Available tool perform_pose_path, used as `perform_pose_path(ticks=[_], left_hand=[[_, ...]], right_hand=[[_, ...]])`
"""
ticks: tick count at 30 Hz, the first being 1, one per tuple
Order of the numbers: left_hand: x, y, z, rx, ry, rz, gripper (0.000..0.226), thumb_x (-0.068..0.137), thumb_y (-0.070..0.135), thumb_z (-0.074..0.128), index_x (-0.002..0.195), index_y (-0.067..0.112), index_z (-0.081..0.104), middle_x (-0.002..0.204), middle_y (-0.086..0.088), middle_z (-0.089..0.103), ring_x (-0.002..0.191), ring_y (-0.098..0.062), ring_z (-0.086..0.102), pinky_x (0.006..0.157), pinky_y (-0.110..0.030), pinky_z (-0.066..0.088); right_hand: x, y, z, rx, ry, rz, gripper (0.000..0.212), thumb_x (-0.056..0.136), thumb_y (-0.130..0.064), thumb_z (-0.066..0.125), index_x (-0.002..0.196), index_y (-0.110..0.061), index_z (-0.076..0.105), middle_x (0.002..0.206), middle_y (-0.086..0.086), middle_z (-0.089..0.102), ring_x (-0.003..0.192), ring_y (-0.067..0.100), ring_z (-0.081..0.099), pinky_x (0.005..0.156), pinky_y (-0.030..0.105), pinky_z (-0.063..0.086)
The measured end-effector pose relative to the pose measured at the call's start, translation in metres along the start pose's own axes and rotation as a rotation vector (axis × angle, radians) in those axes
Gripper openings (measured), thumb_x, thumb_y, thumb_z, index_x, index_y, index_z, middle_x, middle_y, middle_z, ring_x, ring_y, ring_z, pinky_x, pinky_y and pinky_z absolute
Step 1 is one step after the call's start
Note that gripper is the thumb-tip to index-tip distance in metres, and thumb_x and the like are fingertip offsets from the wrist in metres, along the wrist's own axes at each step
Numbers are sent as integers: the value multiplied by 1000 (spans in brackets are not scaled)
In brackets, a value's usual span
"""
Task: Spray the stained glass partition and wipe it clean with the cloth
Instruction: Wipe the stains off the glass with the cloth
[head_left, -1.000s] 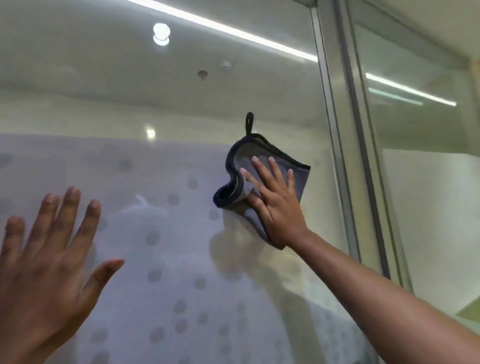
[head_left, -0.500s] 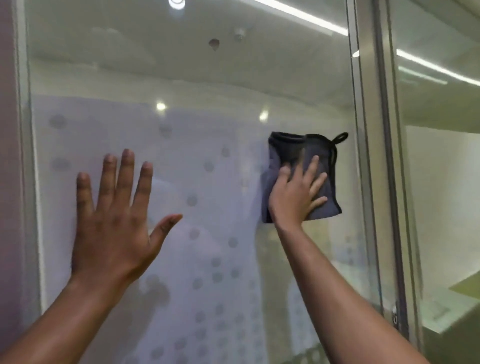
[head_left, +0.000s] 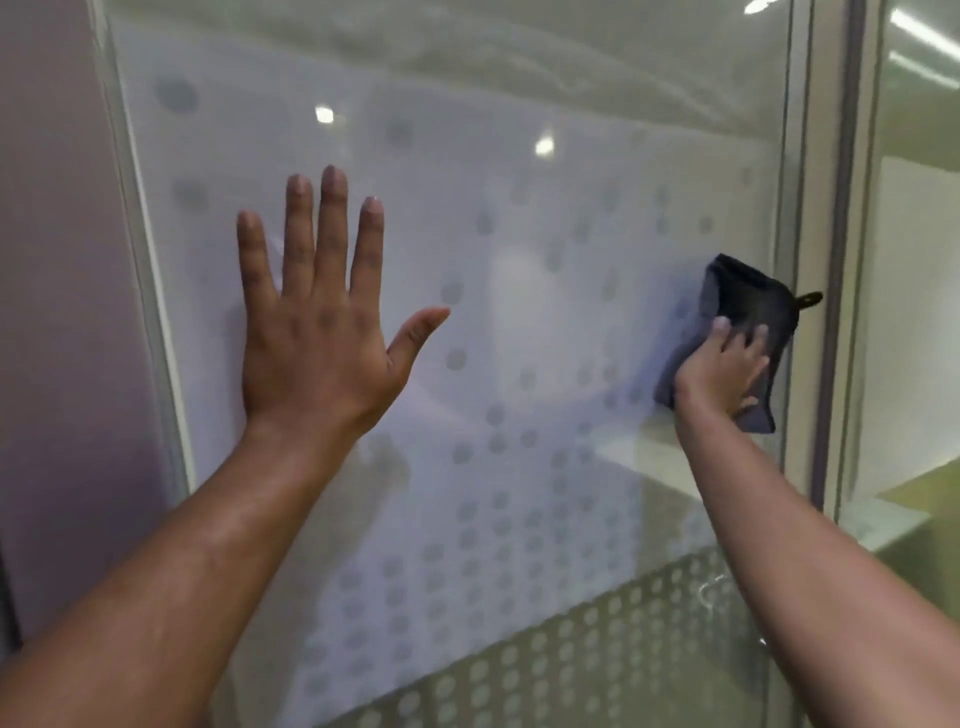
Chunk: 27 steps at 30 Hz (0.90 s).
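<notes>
We see a glossy, reflective glass partition (head_left: 519, 260) with a matt frosted dot film. The cloth (head_left: 748, 312) looks soft, dark and matt; the frame (head_left: 831, 260) seems smooth metal.

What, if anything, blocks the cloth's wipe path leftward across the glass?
Only the left hand, spread flat on the glass partition near its left edge. Nothing visible between it and the cloth under the right hand.
</notes>
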<state>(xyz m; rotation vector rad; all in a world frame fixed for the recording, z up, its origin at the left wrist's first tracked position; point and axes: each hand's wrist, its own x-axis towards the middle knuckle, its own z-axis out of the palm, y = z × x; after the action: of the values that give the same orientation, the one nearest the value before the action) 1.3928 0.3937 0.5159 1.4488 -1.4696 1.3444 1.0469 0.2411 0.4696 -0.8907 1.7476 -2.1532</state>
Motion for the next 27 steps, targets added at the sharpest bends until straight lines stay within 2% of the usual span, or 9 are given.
perform_pose_path(ticks=[2,4,9,13,16,18,20,24,27], left_hand=[[-2,1,0,-4,1,7,93,102,76,3,170,13,-2,178,-18,-9,166,-38,-6,130,-68,3],[-3,-1,0,-18,4,9,91,103,75,4,170,13,-1,178,-18,-8,165,-39,-6,130,-69,3],[-6,-8,-2,-106,39,25,84,106,67,10,170,13,5,179,-18,-5,165,-39,-5,130,-69,1],[-5,-7,-2,-148,53,17,83,107,66,13,170,14,5,179,-17,-4,165,-40,-4,129,-70,0],[-4,-4,-1,-134,44,15,84,106,68,14,170,14,5,178,-18,-4,165,-40,-5,128,-72,1],[-5,-3,0,-110,39,18,85,106,68,14,170,13,4,178,-19,-4,165,-41,-5,128,-72,1],[-5,-2,0,-79,39,18,85,106,68,13,170,12,5,178,-19,-4,165,-41,-5,128,-72,1],[-5,0,0,-37,35,17,85,107,68,10,170,12,4,178,-20,-5,165,-41,-5,129,-71,1],[-5,0,0,-28,31,16,85,107,69,7,170,12,1,178,-20,-7,165,-42,-6,129,-71,2]], right_hand=[[-48,0,6,0,29,123,60,111,-52,23,160,-21,40,177,-9,11,163,26,5,125,67,5],[-117,0,21,4,16,24,58,110,-49,26,158,-21,45,177,-10,10,164,28,4,124,68,4],[-274,40,27,-121,-299,-890,55,109,-45,30,163,-40,28,177,-7,7,164,32,-6,126,63,-10],[-181,79,5,-186,-358,-1255,50,111,-47,28,159,-36,36,174,1,21,163,36,7,124,73,2],[-86,101,-10,-215,-315,-1106,51,109,-39,35,159,-29,39,173,2,22,164,30,3,125,71,2],[-34,120,-20,-166,-273,-851,49,108,-30,38,157,-26,44,174,-1,19,164,26,2,126,68,0],[-2,138,-28,-46,-180,-518,52,109,-33,39,161,-30,32,175,1,19,164,26,5,127,64,-1],[-11,162,-28,34,30,124,57,113,-41,32,163,-12,31,175,4,20,163,29,11,125,66,8],[-61,163,-22,-23,55,265,59,114,-42,28,163,-10,31,176,6,18,161,31,14,123,66,12]])
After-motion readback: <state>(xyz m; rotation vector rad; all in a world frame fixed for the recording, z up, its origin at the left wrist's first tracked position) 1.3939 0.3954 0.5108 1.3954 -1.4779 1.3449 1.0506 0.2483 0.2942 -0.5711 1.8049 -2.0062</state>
